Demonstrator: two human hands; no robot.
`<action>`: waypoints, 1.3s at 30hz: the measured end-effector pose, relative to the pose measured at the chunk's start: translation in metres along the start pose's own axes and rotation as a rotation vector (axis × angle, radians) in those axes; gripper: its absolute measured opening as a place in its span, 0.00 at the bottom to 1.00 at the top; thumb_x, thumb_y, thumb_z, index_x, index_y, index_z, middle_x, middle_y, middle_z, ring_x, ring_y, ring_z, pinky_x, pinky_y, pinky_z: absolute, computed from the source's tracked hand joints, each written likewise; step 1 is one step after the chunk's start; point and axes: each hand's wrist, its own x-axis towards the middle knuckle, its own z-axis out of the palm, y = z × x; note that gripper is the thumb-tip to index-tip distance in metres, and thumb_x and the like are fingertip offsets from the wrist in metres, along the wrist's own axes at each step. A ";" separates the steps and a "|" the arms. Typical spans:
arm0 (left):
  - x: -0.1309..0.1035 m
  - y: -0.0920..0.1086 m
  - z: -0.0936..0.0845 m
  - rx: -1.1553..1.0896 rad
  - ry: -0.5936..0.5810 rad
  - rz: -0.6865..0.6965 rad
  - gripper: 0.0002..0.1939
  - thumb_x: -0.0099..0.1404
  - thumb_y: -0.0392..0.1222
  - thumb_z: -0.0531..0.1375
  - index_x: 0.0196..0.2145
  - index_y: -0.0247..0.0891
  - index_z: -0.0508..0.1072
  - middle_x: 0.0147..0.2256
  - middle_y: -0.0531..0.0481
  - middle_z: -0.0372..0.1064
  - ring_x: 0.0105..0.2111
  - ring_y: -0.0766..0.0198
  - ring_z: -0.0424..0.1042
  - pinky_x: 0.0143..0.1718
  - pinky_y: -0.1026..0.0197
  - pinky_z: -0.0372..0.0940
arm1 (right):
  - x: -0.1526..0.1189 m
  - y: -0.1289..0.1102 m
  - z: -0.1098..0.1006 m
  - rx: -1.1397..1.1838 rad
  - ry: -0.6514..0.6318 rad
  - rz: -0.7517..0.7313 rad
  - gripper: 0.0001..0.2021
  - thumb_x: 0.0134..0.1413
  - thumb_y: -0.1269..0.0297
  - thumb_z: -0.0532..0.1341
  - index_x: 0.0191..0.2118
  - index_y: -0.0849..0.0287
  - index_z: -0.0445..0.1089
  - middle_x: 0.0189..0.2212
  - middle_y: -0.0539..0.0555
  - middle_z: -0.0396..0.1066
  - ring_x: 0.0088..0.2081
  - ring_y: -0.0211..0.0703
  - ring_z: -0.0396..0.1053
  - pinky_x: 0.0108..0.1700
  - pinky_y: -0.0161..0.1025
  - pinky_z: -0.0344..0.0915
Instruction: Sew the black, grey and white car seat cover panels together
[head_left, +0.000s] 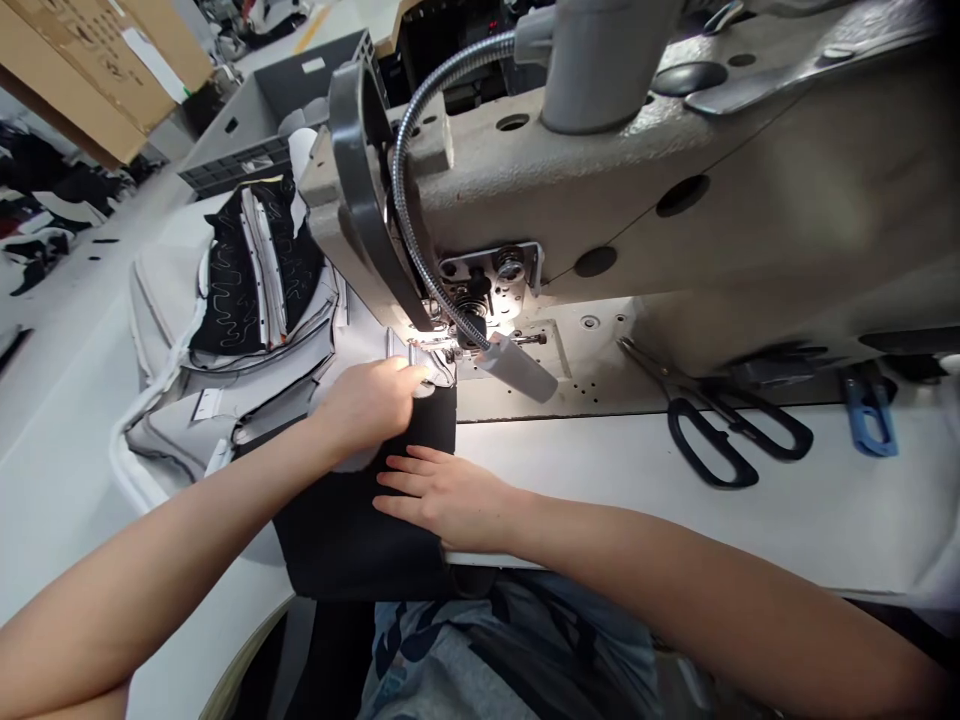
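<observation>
My left hand (371, 400) is closed on the grey edge of a sewn fabric piece (360, 335), just left of the sewing machine's needle area. A small pale round thing (424, 389) shows by its fingertips; I cannot make out what it is. My right hand (457, 500) lies flat with fingers spread on the black fabric panel (360, 540), which hangs over the table's front edge. Under the lamp, the presser foot (450, 350) of the sewing machine (480, 190) meets the fabric's edge. Stitched grey and black layers spread out left of the machine head.
Black-handled scissors (712, 410) and a small blue tool (870, 412) lie right of the sewing area. A flexible lamp (521, 368) hangs before the needle. Behind stand a grey crate (262, 110) and a cardboard box (105, 70). The white table (600, 470) runs along the front.
</observation>
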 end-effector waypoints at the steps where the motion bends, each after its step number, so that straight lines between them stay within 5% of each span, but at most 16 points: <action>1: -0.002 0.007 0.000 -0.055 -0.024 -0.006 0.23 0.59 0.31 0.50 0.51 0.40 0.69 0.39 0.45 0.71 0.36 0.55 0.71 0.33 0.59 0.63 | 0.001 0.000 0.000 0.001 0.030 -0.003 0.23 0.57 0.68 0.57 0.59 0.63 0.63 0.58 0.59 0.63 0.61 0.52 0.56 0.64 0.47 0.47; 7: -0.013 0.032 0.003 -0.323 -0.141 -0.029 0.21 0.62 0.45 0.51 0.52 0.40 0.64 0.42 0.44 0.73 0.41 0.51 0.72 0.38 0.57 0.64 | 0.004 0.000 0.005 -0.006 0.013 0.003 0.11 0.53 0.73 0.57 0.42 0.61 0.72 0.39 0.58 0.73 0.43 0.48 0.68 0.52 0.47 0.59; 12: -0.004 0.031 0.001 -0.372 -0.223 -0.062 0.17 0.63 0.43 0.49 0.49 0.41 0.65 0.41 0.44 0.74 0.41 0.51 0.72 0.36 0.57 0.63 | 0.004 0.001 0.006 -0.031 0.023 -0.010 0.09 0.53 0.73 0.56 0.37 0.59 0.73 0.34 0.56 0.73 0.40 0.47 0.67 0.51 0.47 0.58; 20: 0.011 0.033 0.002 -0.369 -0.107 -0.049 0.12 0.64 0.42 0.45 0.41 0.41 0.65 0.32 0.47 0.72 0.32 0.53 0.71 0.30 0.58 0.58 | 0.006 0.014 0.009 -0.029 0.059 0.061 0.09 0.51 0.73 0.56 0.36 0.58 0.72 0.35 0.56 0.73 0.42 0.49 0.66 0.50 0.48 0.56; 25: 0.008 0.036 0.012 -0.339 -0.057 -0.070 0.18 0.65 0.43 0.47 0.51 0.39 0.62 0.34 0.46 0.73 0.34 0.52 0.73 0.32 0.58 0.61 | 0.006 0.011 0.003 -0.023 -0.054 0.078 0.08 0.49 0.73 0.56 0.34 0.58 0.71 0.32 0.55 0.73 0.40 0.49 0.67 0.48 0.49 0.58; 29: 0.004 0.040 0.023 -0.314 -0.007 -0.118 0.30 0.66 0.46 0.48 0.63 0.34 0.50 0.42 0.42 0.74 0.40 0.53 0.74 0.37 0.58 0.64 | -0.006 0.004 -0.009 -0.068 -0.008 0.035 0.13 0.54 0.72 0.55 0.46 0.60 0.69 0.40 0.59 0.72 0.45 0.50 0.66 0.52 0.50 0.57; 33: 0.002 0.041 0.030 -0.270 0.047 -0.061 0.29 0.67 0.44 0.47 0.64 0.33 0.51 0.43 0.41 0.73 0.40 0.53 0.74 0.37 0.57 0.65 | -0.031 0.005 -0.024 -0.075 0.092 0.001 0.17 0.58 0.71 0.54 0.52 0.62 0.67 0.45 0.59 0.71 0.50 0.48 0.64 0.56 0.47 0.56; 39: 0.003 0.034 0.025 -0.288 0.029 -0.001 0.25 0.66 0.43 0.47 0.60 0.33 0.57 0.39 0.41 0.74 0.37 0.49 0.75 0.34 0.55 0.66 | -0.050 0.037 -0.034 -0.165 0.349 0.462 0.17 0.59 0.75 0.50 0.50 0.59 0.69 0.38 0.55 0.72 0.41 0.43 0.68 0.44 0.39 0.64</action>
